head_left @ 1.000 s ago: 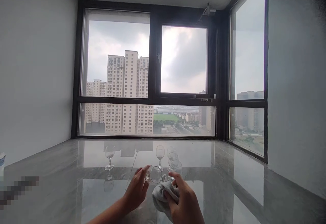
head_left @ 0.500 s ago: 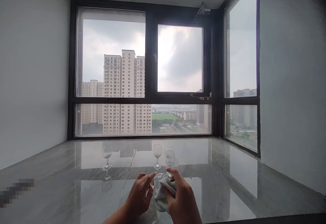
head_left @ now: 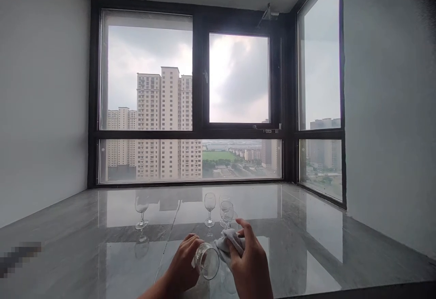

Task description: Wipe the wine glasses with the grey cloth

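Note:
My left hand [head_left: 182,265] is closed around a clear wine glass [head_left: 206,260], held on its side with the mouth turned towards me. My right hand [head_left: 248,265] grips a grey cloth [head_left: 228,243] just right of the glass, its index finger raised. Both hands hover low over a glossy grey marble surface [head_left: 306,249]. Beyond them a single wine glass [head_left: 141,210] stands upright to the left. A cluster of upright wine glasses [head_left: 218,208] stands in the middle.
Large dark-framed windows [head_left: 190,99] close off the far end and the right corner, showing tower blocks. White walls run along both sides. A blurred patch [head_left: 18,258] lies at the surface's left edge.
The glass has been turned from mouth-away to mouth-towards-me and lowered. The cloth came out of the bowl and now sits beside it. The view has shifted slightly to the right.

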`<state>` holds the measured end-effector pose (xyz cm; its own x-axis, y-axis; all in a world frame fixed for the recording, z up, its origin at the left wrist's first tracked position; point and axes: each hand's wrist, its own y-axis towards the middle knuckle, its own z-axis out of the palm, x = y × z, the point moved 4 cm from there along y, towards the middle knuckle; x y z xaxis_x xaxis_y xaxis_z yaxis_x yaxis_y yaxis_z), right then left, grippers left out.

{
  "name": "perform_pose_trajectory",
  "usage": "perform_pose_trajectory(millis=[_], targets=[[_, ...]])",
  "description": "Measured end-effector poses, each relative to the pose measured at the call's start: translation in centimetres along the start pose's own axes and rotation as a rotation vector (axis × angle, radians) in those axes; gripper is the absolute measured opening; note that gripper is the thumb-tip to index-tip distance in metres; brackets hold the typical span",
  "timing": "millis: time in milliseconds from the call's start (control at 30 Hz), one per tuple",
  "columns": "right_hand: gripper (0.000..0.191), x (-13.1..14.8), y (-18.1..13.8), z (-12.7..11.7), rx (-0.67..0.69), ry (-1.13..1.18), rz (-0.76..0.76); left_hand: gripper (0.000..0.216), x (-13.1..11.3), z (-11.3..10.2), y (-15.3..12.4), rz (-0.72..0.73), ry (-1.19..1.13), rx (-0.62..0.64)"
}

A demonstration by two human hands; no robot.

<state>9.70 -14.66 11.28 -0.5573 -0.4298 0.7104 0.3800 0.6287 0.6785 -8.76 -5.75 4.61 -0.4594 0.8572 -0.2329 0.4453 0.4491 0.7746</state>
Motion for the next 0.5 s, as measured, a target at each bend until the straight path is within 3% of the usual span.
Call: perform_pose_trajectory(millis=[167,267,500], targets=[[0.038,-0.7,-0.3,1.2,0.133,0.024,0.036,0.021,3.3,0.7,-0.5,-0.354,-0.114,-0.118],[0.038,0.2,-0.4,1.2,0.129,0.134,0.038,0.023,4.9,0.8,-0.4,-0.51,-0.164,-0.102],[0.042,1.3,0.1,-0.9,0.046,0.245,0.127,0.03,6.7,1.2,0.1,-0.654,-0.279,-0.016]])
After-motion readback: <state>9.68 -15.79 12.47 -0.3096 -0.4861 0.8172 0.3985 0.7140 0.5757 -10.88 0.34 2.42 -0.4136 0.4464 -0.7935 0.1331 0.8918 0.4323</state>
